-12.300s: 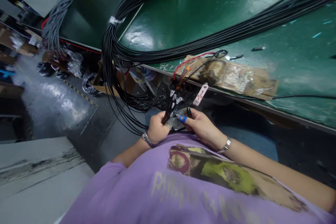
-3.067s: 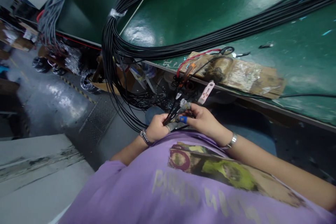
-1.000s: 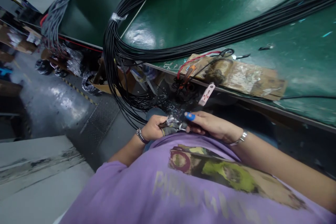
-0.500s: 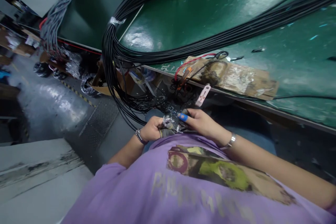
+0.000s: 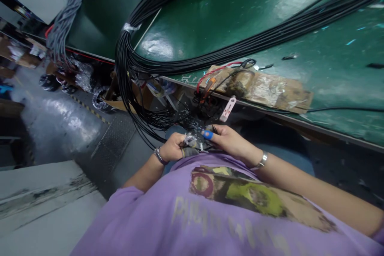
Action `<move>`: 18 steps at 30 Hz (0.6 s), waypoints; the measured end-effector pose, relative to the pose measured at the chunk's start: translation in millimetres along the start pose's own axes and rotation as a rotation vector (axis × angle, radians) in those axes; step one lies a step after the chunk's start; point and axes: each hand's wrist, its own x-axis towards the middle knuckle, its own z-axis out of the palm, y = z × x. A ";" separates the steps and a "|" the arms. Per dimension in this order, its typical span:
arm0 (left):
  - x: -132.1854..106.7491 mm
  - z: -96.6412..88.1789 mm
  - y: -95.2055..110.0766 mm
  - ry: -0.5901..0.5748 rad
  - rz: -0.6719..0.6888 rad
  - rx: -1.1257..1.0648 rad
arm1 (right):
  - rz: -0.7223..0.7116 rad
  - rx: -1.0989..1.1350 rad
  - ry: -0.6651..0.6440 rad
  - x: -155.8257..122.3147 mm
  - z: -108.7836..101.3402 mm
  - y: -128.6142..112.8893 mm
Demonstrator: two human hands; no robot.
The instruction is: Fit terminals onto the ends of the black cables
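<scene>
My left hand (image 5: 173, 147) is closed low in front of my waist, with worn grey-and-clear wrapping about its fingers. Close on its right, my right hand (image 5: 229, 139) is pinched, with blue tape around the thumb. Small pale and dark bits show between the fingertips, too blurred to name. Loose ends of a thick black cable bundle (image 5: 124, 58) hang off the bench and run down toward my left hand; whether it grips one, I cannot tell.
Along the edge of the green bench (image 5: 192, 32) lies a taped cardboard piece (image 5: 270, 90) with an orange-handled tool (image 5: 207, 88) and red wire beside it. A pink-white tag (image 5: 228, 109) hangs there. Grey cables (image 5: 64, 20) and boxes stand left.
The view has shifted slightly, so the bench things sit a little further left. My hands keep nearly the same pose, with the right one slightly nearer the left.
</scene>
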 end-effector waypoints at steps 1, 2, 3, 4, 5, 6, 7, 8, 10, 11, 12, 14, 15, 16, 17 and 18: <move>-0.1 -0.2 -2.2 0.002 0.007 0.006 | 0.027 -0.019 -0.037 -1.5 -1.0 -1.5; -0.1 0.1 -4.7 0.002 0.012 0.010 | 0.060 -0.044 -0.097 -3.6 -1.2 -3.5; 0.0 0.9 -7.3 -0.001 0.009 0.011 | 0.091 -0.069 -0.162 -5.8 -0.6 -5.7; 0.4 2.2 -9.7 -0.008 -0.001 0.010 | 0.115 -0.087 -0.217 -7.6 0.7 -7.5; 0.9 3.7 -11.4 -0.014 -0.016 0.004 | 0.127 -0.095 -0.255 -8.9 2.3 -8.6; 1.7 5.2 -12.3 -0.018 -0.028 -0.007 | 0.126 -0.098 -0.274 -9.1 3.8 -8.7; 2.5 6.4 -12.2 -0.019 -0.030 -0.023 | 0.107 -0.100 -0.270 -8.4 4.9 -7.8; 3.4 7.1 -11.0 -0.019 -0.023 -0.042 | 0.075 -0.106 -0.246 -6.8 5.2 -5.8; 4.9 6.3 -5.8 -0.016 0.011 -0.067 | -0.004 -0.134 -0.141 -1.9 2.9 0.2; 5.3 4.9 -2.2 -0.017 0.028 -0.067 | -0.040 -0.145 -0.061 0.7 0.3 3.4; 5.4 3.1 1.6 -0.020 0.043 -0.061 | -0.068 -0.145 0.029 2.9 -3.0 6.2; 5.2 -1.3 8.7 -0.007 0.065 -0.049 | -0.101 -0.087 0.193 4.8 -10.3 9.2; 5.3 -3.3 11.5 0.012 0.075 -0.054 | -0.114 -0.034 0.241 4.3 -13.6 8.9; 5.6 -5.0 13.7 0.037 0.086 -0.066 | -0.129 0.027 0.257 3.0 -16.3 7.4; 6.4 -6.1 15.3 0.066 0.096 -0.083 | -0.145 0.089 0.237 1.1 -18.4 4.9; 7.7 -6.8 16.5 0.096 0.105 -0.103 | -0.155 0.147 0.187 -1.0 -19.9 1.5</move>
